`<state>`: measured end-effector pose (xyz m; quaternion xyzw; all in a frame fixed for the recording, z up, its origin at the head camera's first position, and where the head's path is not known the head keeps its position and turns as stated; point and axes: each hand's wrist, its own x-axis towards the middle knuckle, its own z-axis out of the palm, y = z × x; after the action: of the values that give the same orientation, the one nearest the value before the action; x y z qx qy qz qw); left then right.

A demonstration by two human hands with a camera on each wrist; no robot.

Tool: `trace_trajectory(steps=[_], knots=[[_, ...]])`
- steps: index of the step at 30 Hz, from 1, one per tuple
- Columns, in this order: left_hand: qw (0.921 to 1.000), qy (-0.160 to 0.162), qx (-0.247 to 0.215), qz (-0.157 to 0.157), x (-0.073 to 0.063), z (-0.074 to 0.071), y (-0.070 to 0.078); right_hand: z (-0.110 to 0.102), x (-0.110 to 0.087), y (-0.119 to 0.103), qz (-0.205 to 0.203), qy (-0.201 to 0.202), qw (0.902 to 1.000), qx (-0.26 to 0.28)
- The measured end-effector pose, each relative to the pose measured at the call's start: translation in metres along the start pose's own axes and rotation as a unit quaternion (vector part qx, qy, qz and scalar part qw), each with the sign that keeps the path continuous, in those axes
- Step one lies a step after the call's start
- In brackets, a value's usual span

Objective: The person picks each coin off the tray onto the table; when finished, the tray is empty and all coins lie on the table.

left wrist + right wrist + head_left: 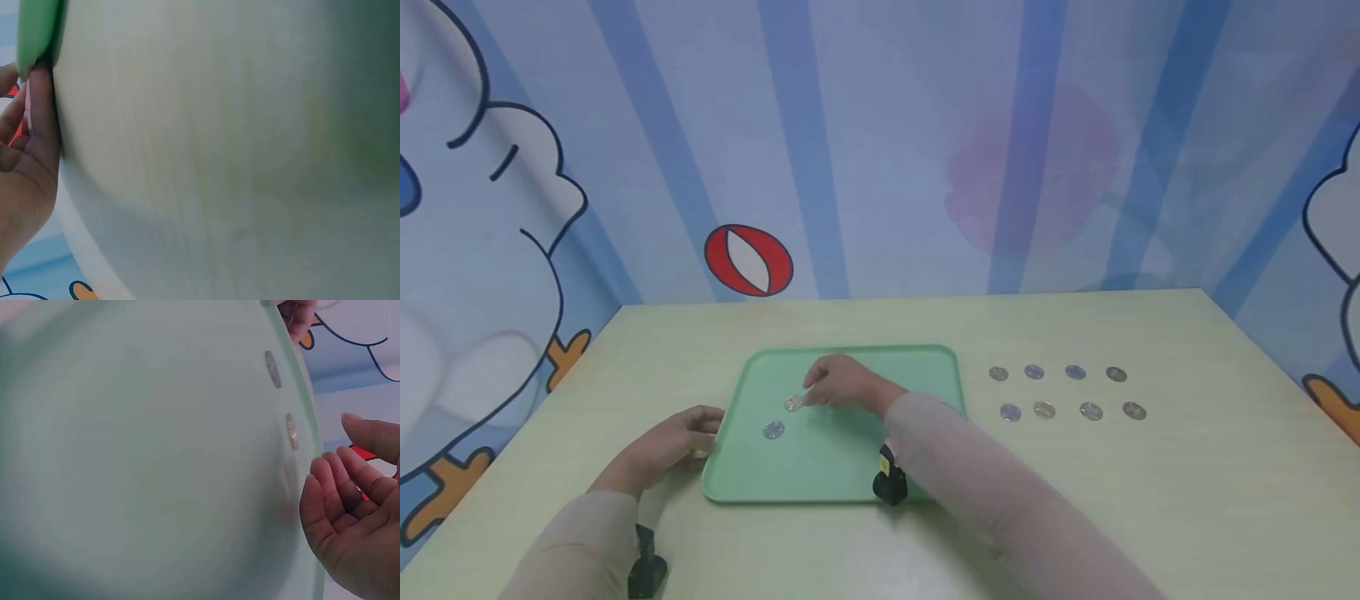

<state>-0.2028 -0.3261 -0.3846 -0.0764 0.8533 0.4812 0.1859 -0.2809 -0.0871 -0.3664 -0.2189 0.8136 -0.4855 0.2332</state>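
A light green tray lies on the table with two silver coins on it. One coin is nearer the front; the other coin lies a little behind it. My right hand is over the tray, its fingertips beside the rear coin. In the right wrist view its loosely bent fingers and thumb are apart, and no coin shows between them. At the tray's left side, my left hand holds the rim; the left wrist view shows its fingers at the green edge.
Right of the tray, several coins lie in two rows on the pale wooden table. Behind the table stands a blue striped backdrop with cartoon figures. A small black device is on my right wrist, another on my left.
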Motion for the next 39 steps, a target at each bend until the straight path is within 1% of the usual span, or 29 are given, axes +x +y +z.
trace_trajectory(steps=[4, 8, 10, 13, 16, 20, 23, 27, 36, 38, 39], knots=[[1.0000, 0.000, 0.002, -0.003, 0.000, 0.000, 0.001, 0.005, 0.008, 0.002, 0.017, 0.012, 0.9992, -0.035], [1.0000, 0.001, 0.007, -0.004, 0.000, 0.000, 0.000, 0.007, 0.013, 0.000, 0.019, 0.010, 0.9981, -0.058], [1.0000, 0.001, 0.004, -0.006, 0.000, 0.000, 0.000, 0.008, 0.015, -0.001, 0.019, 0.008, 0.9967, -0.079], [1.0000, -0.002, 0.000, -0.005, 0.000, -0.001, 0.000, 0.011, 0.020, -0.003, 0.009, 0.007, 0.9919, -0.127], [1.0000, -0.003, 0.000, -0.003, -0.001, -0.001, 0.000, 0.014, 0.023, -0.005, -0.009, 0.004, 0.9831, -0.183], [1.0000, -0.008, 0.003, 0.001, -0.001, -0.001, -0.001, 0.019, 0.024, -0.008, -0.013, 0.009, 0.9749, -0.222], [1.0000, -0.010, 0.001, 0.001, -0.001, 0.000, -0.001, 0.022, 0.024, -0.009, 0.002, 0.023, 0.9705, -0.240], [0.9999, -0.011, -0.002, 0.001, -0.001, 0.000, 0.000, 0.025, 0.025, -0.010, 0.016, 0.029, 0.9640, -0.264], [0.9999, -0.013, -0.003, 0.007, -0.002, -0.001, 0.001, 0.026, 0.027, -0.010, 0.015, 0.025, 0.9554, -0.294], [0.9999, -0.013, -0.003, 0.007, -0.002, -0.001, 0.002, 0.026, 0.028, -0.010, 0.012, 0.020, 0.9554, -0.294], [0.9999, -0.012, -0.004, 0.006, -0.002, -0.001, 0.002, 0.025, 0.028, -0.009, 0.012, 0.019, 0.9574, -0.288]])
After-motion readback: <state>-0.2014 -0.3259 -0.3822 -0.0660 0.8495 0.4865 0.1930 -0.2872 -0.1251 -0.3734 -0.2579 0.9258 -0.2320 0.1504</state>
